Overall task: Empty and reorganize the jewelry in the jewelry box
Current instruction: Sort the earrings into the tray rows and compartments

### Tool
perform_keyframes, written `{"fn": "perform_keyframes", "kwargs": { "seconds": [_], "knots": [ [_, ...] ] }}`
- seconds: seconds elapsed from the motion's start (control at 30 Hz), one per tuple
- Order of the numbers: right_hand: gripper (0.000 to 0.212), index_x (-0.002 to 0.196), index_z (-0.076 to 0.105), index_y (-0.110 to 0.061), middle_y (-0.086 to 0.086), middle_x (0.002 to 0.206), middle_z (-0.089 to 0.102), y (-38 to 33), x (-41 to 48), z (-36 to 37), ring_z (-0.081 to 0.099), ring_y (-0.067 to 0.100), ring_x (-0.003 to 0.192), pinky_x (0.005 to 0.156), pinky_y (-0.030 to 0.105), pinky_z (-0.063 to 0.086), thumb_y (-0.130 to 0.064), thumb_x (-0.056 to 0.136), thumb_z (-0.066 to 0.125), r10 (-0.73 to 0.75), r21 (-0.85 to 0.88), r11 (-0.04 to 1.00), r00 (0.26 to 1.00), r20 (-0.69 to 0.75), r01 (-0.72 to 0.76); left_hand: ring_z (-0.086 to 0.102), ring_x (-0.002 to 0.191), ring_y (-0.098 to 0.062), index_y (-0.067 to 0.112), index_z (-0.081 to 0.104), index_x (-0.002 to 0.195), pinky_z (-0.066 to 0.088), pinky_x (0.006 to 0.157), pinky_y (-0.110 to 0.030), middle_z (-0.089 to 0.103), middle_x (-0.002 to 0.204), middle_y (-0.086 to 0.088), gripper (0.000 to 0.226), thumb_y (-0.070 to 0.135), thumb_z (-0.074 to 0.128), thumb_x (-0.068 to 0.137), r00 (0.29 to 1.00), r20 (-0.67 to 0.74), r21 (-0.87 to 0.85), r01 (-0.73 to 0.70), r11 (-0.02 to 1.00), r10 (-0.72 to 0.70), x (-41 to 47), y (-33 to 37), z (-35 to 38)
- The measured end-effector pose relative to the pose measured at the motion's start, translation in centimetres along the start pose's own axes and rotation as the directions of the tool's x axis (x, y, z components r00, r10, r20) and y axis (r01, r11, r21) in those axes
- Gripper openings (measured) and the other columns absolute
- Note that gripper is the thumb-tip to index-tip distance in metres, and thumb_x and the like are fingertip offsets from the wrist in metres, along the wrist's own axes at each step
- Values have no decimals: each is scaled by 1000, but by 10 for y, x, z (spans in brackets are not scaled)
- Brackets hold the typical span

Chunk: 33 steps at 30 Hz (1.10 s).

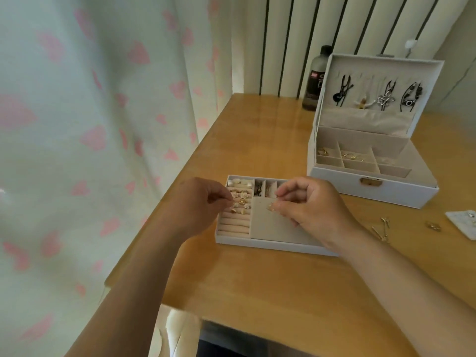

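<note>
Hovering over the tray (270,247), which is sitting lifted out of the jewelry box (373,191) near the left edge of the table (257,292), both hands are working at fingertip level, probably because the pieces are so small. The left hand (203,199) is reaching in from the tray's left side with its fingers drawn together in a pinch right at the rings (240,199), which are standing in the padded rolls at the back left of the tray; whether it is actually holding one I cannot tell. The right hand (309,204) is curling over the flat pad beside those rolls, thumb and forefinger close together, and anything between them is too small to make out. The box itself is standing open toward the far right of the table, its lid (365,118) propped upright so the hanging pieces (385,97) are dangling freely rather than tangling, while a few gold items are lying in its divided compartments. Some loose earrings (381,229) and a white card (463,224) are lying by the right edge, seemingly set aside and waiting to be sorted. A dark bottle (317,81) is standing behind the box at the far edge, and a heart-patterned curtain (77,124) is hanging along the left. The sorting is looking partly done, with several ring rolls nearest the front of the tray lying unfilled.
</note>
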State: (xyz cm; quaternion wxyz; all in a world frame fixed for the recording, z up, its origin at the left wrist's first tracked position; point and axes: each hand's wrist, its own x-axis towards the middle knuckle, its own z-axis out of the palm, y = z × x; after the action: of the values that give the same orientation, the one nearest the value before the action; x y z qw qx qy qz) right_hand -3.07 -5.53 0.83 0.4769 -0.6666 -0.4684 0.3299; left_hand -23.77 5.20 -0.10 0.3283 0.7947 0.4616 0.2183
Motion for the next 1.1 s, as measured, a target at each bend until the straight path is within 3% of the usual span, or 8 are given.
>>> {"fn": "perform_keyframes", "kwargs": {
  "seconds": [0.13, 0.2, 0.33, 0.47, 0.7, 0.87, 0.93, 1.1],
  "knots": [
    [19, 89, 68, -19, -2, 76, 73, 2, 6, 24, 64, 7, 70, 66, 16, 51, -10, 80, 81, -72, -126, 989, 997, 3, 71, 58, 74, 10, 29, 76, 89, 41, 66, -5, 65, 80, 22, 16, 15, 68, 91, 993, 63, 104, -108, 989, 102, -3, -8, -3],
    [19, 89, 67, -20, -4, 75, 73, 3, 8, 33, 66, 6, 73, 67, 14, 50, -9, 80, 81, -93, -162, 982, 995, 20, 95, 55, 76, 9, 20, 77, 93, 38, 66, -4, 62, 86, 20, 12, 12, 69, 91, 982, 84, 114, -179, 977, 170, -4, -11, -3],
    [19, 88, 65, -23, -6, 77, 73, 5, 10, 45, 66, 4, 74, 67, 10, 47, -10, 82, 78, -134, -248, 959, 990, 38, 139, 57, 82, -5, 21, 77, 94, 41, 69, -15, 65, 93, 9, 11, 13, 69, 91, 967, 112, 126, -241, 962, 228, -4, -15, -1],
    [19, 87, 64, -26, -10, 78, 71, 4, 11, 53, 64, 3, 74, 68, 15, 50, -14, 82, 78, -154, -351, 923, 987, 43, 159, 56, 78, -6, 21, 77, 94, 45, 72, -21, 68, 93, 6, 12, 14, 69, 91, 954, 129, 150, -287, 946, 270, -4, -17, -1],
    [16, 92, 67, -22, -13, 79, 66, -2, 5, 63, 59, 0, 72, 61, 10, 45, -9, 84, 74, -227, -492, 833, 968, 110, 252, 53, 87, -12, 21, 78, 101, 51, 81, -36, 65, 97, 4, 18, 13, 63, 95, 948, 174, 245, -305, 920, 268, -1, -16, 1],
    [15, 90, 66, -21, -10, 78, 67, -10, 6, 70, 57, 4, 70, 63, 23, 46, -6, 86, 67, -267, -634, 701, 944, 193, 328, 57, 87, -11, 22, 78, 103, 52, 81, -33, 66, 95, 4, 17, 15, 64, 95, 943, 204, 232, -307, 923, 263, 0, -16, -3],
    [15, 89, 70, -20, -9, 80, 67, -11, 7, 69, 56, 5, 72, 63, 18, 43, -6, 88, 65, -261, -657, 668, 937, 233, 350, 57, 88, -11, 25, 77, 106, 51, 81, -30, 64, 96, 6, 20, 16, 63, 96, 939, 217, 227, -313, 922, 266, 0, -16, -4],
    [20, 97, 74, -25, -15, 93, 59, -8, 6, 58, 56, 0, 85, 72, 12, 42, -10, 92, 63, -192, -599, 733, 943, 271, 322, 56, 90, -14, 29, 76, 112, 51, 81, -34, 64, 102, 2, 26, 15, 61, 96, 929, 210, 214, -349, 912, 306, -2, -20, -2]
  ]
}}
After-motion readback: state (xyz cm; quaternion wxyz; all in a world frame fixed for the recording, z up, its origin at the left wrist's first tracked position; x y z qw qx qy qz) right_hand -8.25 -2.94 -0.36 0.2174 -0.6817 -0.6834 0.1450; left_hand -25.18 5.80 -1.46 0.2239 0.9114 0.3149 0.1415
